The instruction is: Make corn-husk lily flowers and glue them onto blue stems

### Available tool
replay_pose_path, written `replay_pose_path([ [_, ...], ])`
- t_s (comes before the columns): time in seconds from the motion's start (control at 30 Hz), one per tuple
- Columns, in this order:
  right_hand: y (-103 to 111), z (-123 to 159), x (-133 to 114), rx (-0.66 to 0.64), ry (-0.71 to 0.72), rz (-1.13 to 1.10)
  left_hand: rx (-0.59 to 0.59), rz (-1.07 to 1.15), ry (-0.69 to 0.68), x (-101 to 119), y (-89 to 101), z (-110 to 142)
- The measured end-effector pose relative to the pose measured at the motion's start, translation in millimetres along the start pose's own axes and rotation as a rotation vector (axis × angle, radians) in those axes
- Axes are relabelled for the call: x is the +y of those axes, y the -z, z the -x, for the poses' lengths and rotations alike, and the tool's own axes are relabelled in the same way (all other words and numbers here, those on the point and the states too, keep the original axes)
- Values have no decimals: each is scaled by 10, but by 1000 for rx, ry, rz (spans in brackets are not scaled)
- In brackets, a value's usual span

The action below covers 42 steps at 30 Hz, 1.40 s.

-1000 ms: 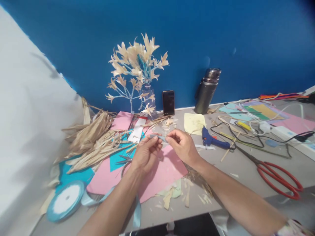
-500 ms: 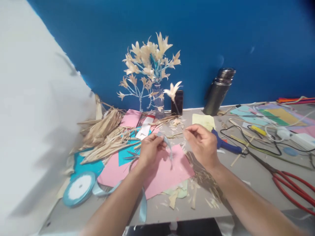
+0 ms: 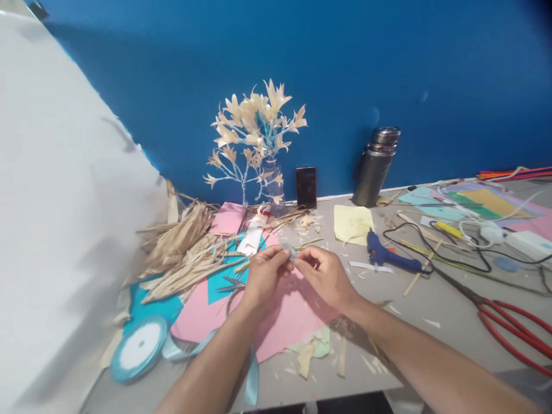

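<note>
My left hand (image 3: 268, 273) is closed, thumb and forefinger pinching a short piece of light blue ribbon (image 3: 290, 250). Fingertips of my right hand (image 3: 321, 276) press together against the ribbon's right side; the thin stem of a flower seems to be in them, largely hidden. A cream artificial flower (image 3: 260, 217) shows just beyond my left hand. Beneath both hands lies pink paper (image 3: 276, 328). Small scissors (image 3: 232, 284) rest beside my left wrist, and a spool of light blue ribbon (image 3: 138, 349) lies farther left.
Dried husks (image 3: 185, 247) are heaped at the left. Behind stand a bottle (image 3: 273, 184) of cream flowers, a phone (image 3: 306, 188) and a thermos (image 3: 375, 169). To the right are a blue glue gun (image 3: 390, 256), cables, a power strip (image 3: 528, 247) and large red-handled scissors (image 3: 513, 328).
My right hand held the flower up and apart from my left hand half a second ago. The hands have come back together at the ribbon, and the flower has moved down and left.
</note>
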State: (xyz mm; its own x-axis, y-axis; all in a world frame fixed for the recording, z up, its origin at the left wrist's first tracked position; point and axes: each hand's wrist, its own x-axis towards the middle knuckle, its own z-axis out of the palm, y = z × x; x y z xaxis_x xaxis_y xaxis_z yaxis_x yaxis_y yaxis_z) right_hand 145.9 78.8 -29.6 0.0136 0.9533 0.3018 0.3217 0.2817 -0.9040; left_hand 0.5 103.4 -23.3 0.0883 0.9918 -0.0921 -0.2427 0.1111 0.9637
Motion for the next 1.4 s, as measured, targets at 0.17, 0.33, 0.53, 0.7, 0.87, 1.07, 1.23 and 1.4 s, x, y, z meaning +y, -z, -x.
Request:
replay_pose_path([
  [0.17, 8, -32, 37, 16, -36, -6, -1, 81, 19, 21, -14, 7],
  [0.33, 10, -27, 20, -17, -77, -53, 11, 112, 16, 40, -20, 33],
  [0.53, -5, -48, 44, -60, -92, -96, 17, 114, 17, 32, -3, 28],
  [0.7, -15, -10, 2, -103, -90, -183, 133, 92, -3, 31, 34, -21],
  [0.87, -31, 45, -33, -149, -110, -210, 168, 116, -14, 98, 7, -12],
  [1.07, -49, 25, 21, -151, -151, -223, 94, 221, 5, 92, -29, 26],
  [1.23, -68, 24, 48, -128, -135, -158, 44, 198, 32, 62, -42, 35],
  [1.4, -11, -35, -47, -156, -84, 84, 29, 170, 45, 125, -52, 24],
])
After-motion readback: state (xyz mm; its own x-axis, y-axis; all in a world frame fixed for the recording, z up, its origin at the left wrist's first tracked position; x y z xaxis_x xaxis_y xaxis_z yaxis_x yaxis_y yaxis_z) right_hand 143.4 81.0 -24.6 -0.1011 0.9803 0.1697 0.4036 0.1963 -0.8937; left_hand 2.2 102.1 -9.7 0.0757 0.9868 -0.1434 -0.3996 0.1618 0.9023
